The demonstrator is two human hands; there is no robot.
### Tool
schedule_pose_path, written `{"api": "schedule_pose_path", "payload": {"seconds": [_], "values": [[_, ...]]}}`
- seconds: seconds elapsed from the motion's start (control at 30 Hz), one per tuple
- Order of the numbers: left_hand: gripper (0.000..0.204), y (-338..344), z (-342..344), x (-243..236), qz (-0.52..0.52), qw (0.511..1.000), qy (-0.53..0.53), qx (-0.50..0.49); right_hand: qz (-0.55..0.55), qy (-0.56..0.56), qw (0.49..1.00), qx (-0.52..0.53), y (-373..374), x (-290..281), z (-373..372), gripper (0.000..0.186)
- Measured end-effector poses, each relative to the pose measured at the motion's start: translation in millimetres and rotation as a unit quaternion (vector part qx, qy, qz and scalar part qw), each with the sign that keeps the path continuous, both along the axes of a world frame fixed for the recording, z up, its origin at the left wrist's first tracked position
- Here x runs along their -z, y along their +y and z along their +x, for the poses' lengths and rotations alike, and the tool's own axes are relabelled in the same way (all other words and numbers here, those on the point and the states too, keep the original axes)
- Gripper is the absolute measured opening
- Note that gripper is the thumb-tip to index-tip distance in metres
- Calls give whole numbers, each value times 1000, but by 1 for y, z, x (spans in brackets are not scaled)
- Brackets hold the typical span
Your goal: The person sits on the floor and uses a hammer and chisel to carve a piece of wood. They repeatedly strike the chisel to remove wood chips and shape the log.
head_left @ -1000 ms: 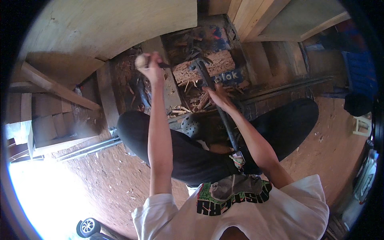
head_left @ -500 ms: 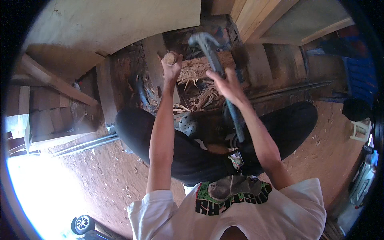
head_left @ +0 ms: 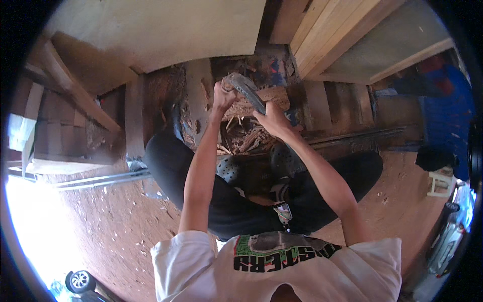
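My left fist is closed round an upright tool of which only the round wooden handle end shows above the fingers; its lower part is hidden. In my right hand is a claw hammer, gripped by its dark shaft. The hammer's head lies over the top of my left fist, at the handle end; whether they touch is hard to tell. Beneath and beside the hands lies a rough-cut piece of wood. Loose wood chips and shavings are heaped on its near side.
My dark perforated clogs stand just nearer than the chips. A large pale board overhangs from the far left, and thick wooden beams rise at the far right. Metal pipes lie left; a blue plastic thing is at right.
The hammer has swung down and left, from raised above the wood to over the handle end in my left fist. My left hand keeps its grip; the view has shifted slightly.
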State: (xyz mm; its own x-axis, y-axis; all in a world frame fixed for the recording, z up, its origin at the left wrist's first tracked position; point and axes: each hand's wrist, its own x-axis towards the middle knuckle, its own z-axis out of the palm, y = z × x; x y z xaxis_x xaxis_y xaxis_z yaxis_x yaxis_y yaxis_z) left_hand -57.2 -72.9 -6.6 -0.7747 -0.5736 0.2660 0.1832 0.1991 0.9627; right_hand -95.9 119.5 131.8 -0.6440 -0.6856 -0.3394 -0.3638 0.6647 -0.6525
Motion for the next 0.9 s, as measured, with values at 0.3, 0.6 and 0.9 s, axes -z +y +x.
{"api": "schedule_pose_path", "payload": {"seconds": [0.3,0.6,0.9], "values": [[35,-67,37,-40,595,654,423,-199,-78,-237,965,79,29,58,-16,44],[24,-36,31,-41,162,960,121,-196,-174,-240,938,182,43,115,-5,27],[35,-4,28,10,34,994,-6,-108,-183,-281,928,162,49,82,6,29]]}}
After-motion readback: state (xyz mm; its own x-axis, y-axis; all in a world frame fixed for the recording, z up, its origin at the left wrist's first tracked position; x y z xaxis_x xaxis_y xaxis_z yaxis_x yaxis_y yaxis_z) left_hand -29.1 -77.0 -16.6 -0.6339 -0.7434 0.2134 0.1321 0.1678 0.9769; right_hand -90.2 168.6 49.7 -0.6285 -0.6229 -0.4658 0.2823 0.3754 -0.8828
